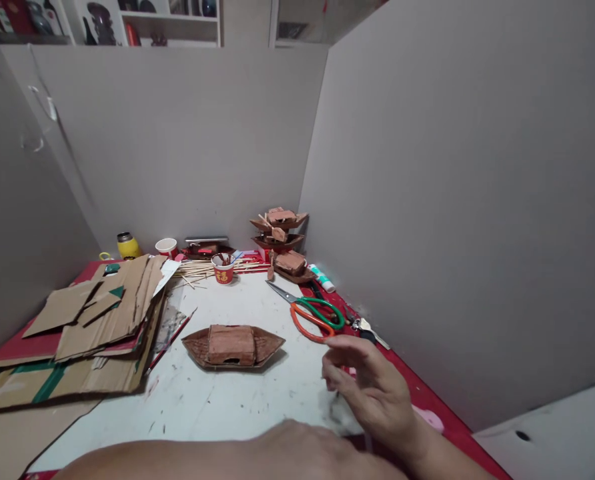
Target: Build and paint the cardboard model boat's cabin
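A small brown model boat [231,347] with a curved cabin roof sits on the white board [257,407], touched by neither hand. My right hand [372,393] is raised over the board's right side, fingers loosely bent and apart, with nothing visible in them. Its fingertips are nearest to the scissors [322,317], which have one green and one orange handle. Across the bottom edge stretches my left forearm, with my left hand [302,447] in front of my right wrist. Only the back of that hand shows; its fingers are hidden.
Cut cardboard sheets [112,320] are piled on the left, beside a thin brush [172,341]. Behind are a red paper cup [223,270], wooden sticks [195,269], a yellow bottle [128,247] and more model boats [280,227]. Keys [365,327] lie near the right wall.
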A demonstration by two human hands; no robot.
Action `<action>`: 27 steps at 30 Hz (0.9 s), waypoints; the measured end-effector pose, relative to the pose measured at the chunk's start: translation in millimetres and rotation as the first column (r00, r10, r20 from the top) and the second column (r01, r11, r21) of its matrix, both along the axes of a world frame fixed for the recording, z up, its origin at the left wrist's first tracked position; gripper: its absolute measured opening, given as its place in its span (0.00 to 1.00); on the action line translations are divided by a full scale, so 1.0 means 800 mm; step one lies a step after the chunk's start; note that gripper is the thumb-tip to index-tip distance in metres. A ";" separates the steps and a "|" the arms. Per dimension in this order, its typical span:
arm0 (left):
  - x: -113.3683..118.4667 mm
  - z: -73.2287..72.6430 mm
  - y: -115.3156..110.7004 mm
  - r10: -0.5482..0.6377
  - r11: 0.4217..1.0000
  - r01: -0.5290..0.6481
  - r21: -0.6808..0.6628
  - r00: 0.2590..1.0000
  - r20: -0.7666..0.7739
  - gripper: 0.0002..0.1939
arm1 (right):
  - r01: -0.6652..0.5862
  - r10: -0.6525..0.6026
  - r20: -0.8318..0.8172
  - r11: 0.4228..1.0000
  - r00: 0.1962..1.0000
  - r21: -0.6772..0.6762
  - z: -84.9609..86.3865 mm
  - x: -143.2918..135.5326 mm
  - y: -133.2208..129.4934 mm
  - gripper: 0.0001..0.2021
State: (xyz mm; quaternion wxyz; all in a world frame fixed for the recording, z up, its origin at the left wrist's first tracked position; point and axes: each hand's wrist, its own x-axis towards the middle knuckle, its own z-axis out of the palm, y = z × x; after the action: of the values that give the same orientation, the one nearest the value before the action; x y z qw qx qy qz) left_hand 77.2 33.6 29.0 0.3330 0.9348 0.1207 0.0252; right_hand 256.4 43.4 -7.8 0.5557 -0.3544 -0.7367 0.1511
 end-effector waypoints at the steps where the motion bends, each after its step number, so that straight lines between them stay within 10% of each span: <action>1: -0.013 0.021 0.003 0.060 0.998 -0.061 0.009 0.998 0.003 0.26 | -0.001 0.001 -0.010 1.000 1.000 -0.012 0.001 0.000 -0.001 0.15; 5: -0.078 0.079 0.027 0.456 0.886 -0.463 0.034 0.881 0.125 0.39 | -0.011 0.011 -0.015 1.000 1.000 -0.027 0.011 -0.003 -0.003 0.17; 8: -0.111 0.079 0.056 0.606 0.783 -0.605 0.147 0.794 0.040 0.45 | -0.017 0.017 0.003 1.000 1.000 0.010 0.015 -0.003 -0.006 0.19; 17: -0.111 0.025 0.106 0.546 0.796 -0.427 0.429 0.812 -0.205 0.60 | 0.031 -0.042 0.131 0.996 0.990 0.087 0.026 -0.003 -0.006 0.21; 27: -0.112 0.021 0.116 0.546 0.789 -0.407 0.460 0.808 -0.222 0.53 | 0.022 -0.041 0.190 0.994 0.981 0.105 0.035 -0.005 -0.006 0.19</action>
State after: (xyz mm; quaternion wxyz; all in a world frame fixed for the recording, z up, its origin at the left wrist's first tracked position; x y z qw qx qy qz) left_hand -12.6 126.4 45.6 0.0955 0.9089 0.4049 -0.0302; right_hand 252.3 38.3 20.2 0.5018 -0.3500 -0.7880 0.0694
